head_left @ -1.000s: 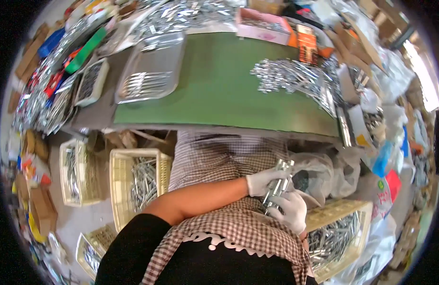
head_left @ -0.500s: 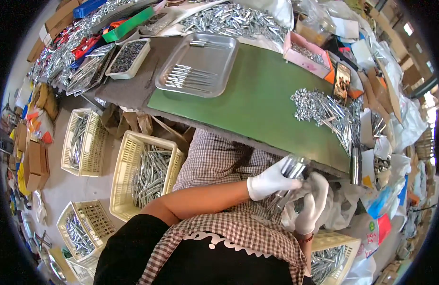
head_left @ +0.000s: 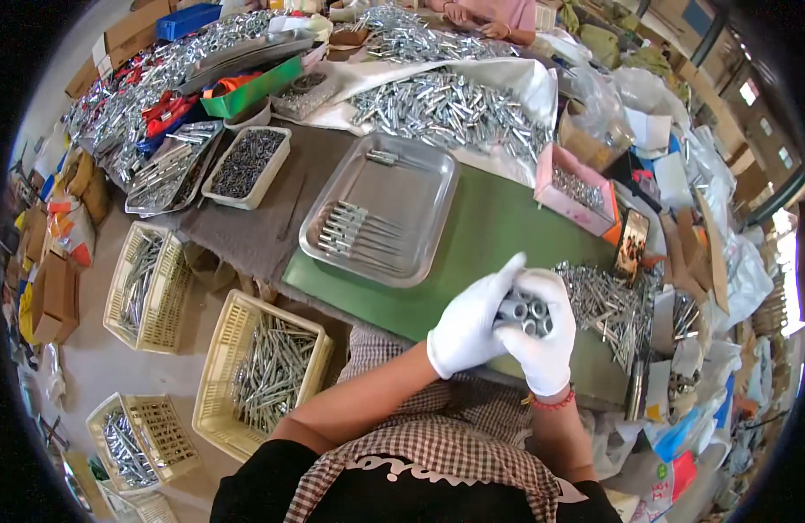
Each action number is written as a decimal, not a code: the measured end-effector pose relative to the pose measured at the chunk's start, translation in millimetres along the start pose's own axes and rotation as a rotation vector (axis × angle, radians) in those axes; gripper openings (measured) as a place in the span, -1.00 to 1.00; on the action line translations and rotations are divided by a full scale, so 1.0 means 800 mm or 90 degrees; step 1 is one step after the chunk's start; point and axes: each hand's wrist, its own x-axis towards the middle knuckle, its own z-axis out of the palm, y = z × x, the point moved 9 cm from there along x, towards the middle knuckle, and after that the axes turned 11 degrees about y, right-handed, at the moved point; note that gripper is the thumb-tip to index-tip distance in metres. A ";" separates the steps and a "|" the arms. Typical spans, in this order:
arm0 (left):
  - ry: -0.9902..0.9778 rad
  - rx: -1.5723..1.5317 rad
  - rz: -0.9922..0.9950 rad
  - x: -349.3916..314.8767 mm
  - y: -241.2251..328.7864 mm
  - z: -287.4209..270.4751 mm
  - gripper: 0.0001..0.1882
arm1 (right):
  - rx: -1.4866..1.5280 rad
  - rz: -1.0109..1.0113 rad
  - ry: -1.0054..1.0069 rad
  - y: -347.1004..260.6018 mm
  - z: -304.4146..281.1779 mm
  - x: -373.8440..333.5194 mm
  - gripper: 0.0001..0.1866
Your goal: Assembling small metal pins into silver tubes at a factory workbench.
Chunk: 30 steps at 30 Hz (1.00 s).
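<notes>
In white gloves, my left hand point(head_left: 468, 327) and my right hand point(head_left: 550, 349) are cupped together above the near edge of the green work mat point(head_left: 498, 231). Between them they grip a bundle of shiny metal tubes point(head_left: 533, 311), whose round open ends face up; the lower parts are hidden by the gloves. Left of my hands on the mat lies a steel tray point(head_left: 408, 196). Thin-tipped metal rods point(head_left: 354, 234) lie in a row in it, with a few more near its far end. To the right of my hands is a loose pile of small metal parts point(head_left: 598, 301).
A pink box point(head_left: 585, 216) of small parts and a phone point(head_left: 631, 244) stand at the right. Behind the tray, metal pieces point(head_left: 455, 109) heap on white sheeting. A white tub point(head_left: 252, 166) sits left. Yellow crates point(head_left: 212, 366) stand on the floor. Another person's hands point(head_left: 472, 19) show at the far side.
Both hands have risen from beside my lap to above the mat's edge, with the tubes now upright between them. The view has tilted up, bringing in the other person.
</notes>
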 end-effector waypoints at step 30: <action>0.065 -0.076 -0.351 -0.075 -0.093 -0.126 -0.23 | -0.209 0.016 -0.546 0.124 0.328 0.114 -0.57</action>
